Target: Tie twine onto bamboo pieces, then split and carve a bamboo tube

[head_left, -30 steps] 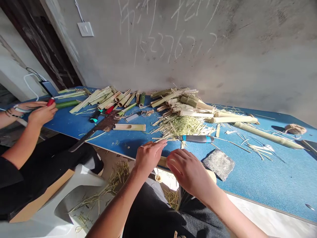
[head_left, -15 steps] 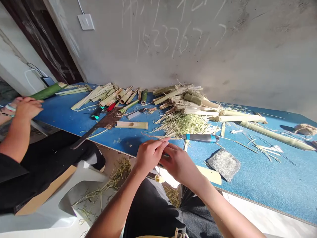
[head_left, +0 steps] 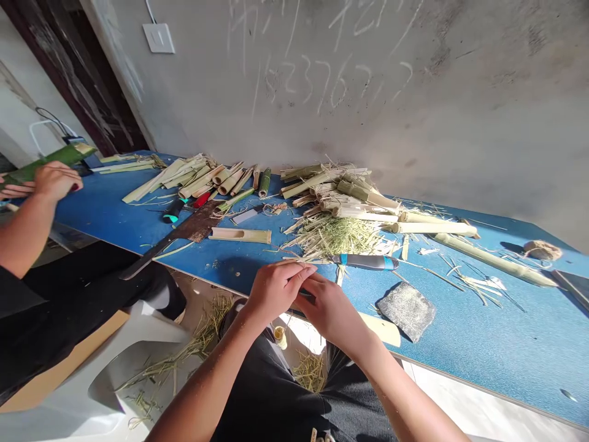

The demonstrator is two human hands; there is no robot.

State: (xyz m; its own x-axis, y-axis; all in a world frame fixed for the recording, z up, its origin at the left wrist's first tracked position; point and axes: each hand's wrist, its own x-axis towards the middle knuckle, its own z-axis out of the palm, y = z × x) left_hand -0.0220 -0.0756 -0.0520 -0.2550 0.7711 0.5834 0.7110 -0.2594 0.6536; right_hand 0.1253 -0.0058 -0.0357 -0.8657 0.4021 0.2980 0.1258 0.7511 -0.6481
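Head view: you're drawing your left hand (head_left: pixel 276 290) and right hand (head_left: pixel 330 312) closer together just off the table (head_left: pixel 483 331) edge, fingers curled, tips nearly meeting. Whatever they're pinching is mostly hidden, so I can't tell the grip. A small pale piece (head_left: pixel 279 336) is dangling below them and has swung left, over your lap. A black-and-blue-handled knife (head_left: pixel 363 262) is lying just beyond your fingers, not touching them. At far left, a co-worker's hand (head_left: pixel 56 181) is now holding a green bamboo tube (head_left: pixel 46 156) up off the table.
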